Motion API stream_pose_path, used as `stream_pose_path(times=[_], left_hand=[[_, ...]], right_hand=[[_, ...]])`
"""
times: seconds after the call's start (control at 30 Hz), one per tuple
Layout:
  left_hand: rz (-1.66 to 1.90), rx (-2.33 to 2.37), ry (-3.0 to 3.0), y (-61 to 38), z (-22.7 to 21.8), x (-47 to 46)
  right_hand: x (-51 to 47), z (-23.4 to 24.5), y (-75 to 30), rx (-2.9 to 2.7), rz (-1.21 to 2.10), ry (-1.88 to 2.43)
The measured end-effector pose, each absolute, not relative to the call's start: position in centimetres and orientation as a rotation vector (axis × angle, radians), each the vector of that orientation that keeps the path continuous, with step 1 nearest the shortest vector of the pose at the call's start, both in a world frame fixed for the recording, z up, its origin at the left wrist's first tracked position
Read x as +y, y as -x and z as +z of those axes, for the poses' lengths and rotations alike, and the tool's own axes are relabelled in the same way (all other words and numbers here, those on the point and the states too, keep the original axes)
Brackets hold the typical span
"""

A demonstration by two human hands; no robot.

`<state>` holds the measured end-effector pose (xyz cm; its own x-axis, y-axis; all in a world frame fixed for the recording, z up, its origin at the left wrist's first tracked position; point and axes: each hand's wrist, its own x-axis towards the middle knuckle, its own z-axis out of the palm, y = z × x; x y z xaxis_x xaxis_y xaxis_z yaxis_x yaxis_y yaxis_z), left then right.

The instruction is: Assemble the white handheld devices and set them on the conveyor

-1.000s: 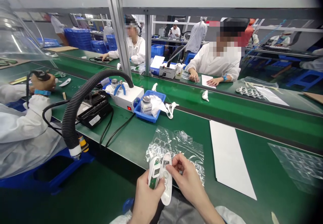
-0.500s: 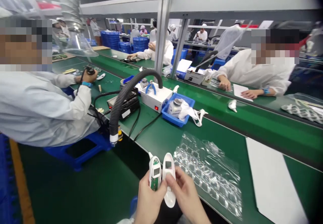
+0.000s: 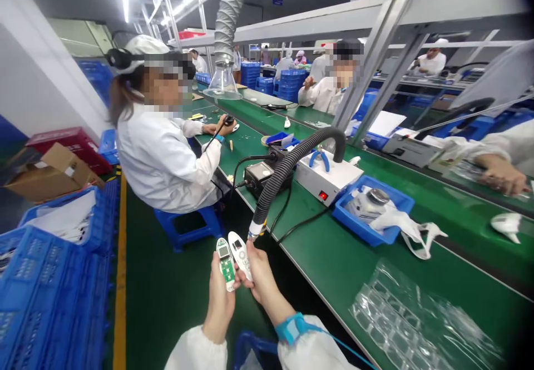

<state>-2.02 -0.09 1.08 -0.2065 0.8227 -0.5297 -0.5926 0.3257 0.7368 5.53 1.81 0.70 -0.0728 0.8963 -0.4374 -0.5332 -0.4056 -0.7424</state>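
Left hand (image 3: 218, 303) had the PCB half (image 3: 225, 263) of a white handheld device, fingers closed around its back, green board and small display showing. Right hand (image 3: 259, 275) pinched the white shell (image 3: 240, 256) between thumb and fingers. Both grips were closed, not spread. The two halves sat side by side and apart, nearly touching at the lower ends, and were held up off the bench, over the floor just past its edge. Blue wrist strap (image 3: 291, 328) on the right wrist, white sleeves (image 3: 196, 350) below the grip. Ahead and to the right: green bench (image 3: 325, 253), with the nozzle of a black fume hose (image 3: 271, 189) just above the right hand. Past that, a soldering station (image 3: 259, 175) and a white box (image 3: 325, 179) with blue-handled pliers (image 3: 319, 159) on top. Further right, a blue tray (image 3: 359, 223) holding a bottle (image 3: 369, 203), and a clear blister sheet (image 3: 417, 320) lower right. Ahead-left of the grip, a co-worker (image 3: 161, 158) sat on a blue stool (image 3: 187, 228), well apart. Blue crates (image 3: 54, 286) on the floor to the left.
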Motion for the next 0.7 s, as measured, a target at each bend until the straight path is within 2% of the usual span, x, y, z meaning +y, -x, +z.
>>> stream_pose_path(times=[0.23,0.5,0.7], left_hand=[[1.207,1.185,-0.342,-1.6,0.8,-0.8],[1.281,1.289,-0.312,0.9,0.5,-0.4],[1.212,1.250,-0.451,-0.5,-0.1,0.2]], right_hand=[[-0.7,0.5,-9.1,-0.433,1.591,1.099],[0.4,0.4,-5.7,-0.435,1.593,1.072],[-1.3,-0.4,-8.0,-0.423,1.519,1.132]])
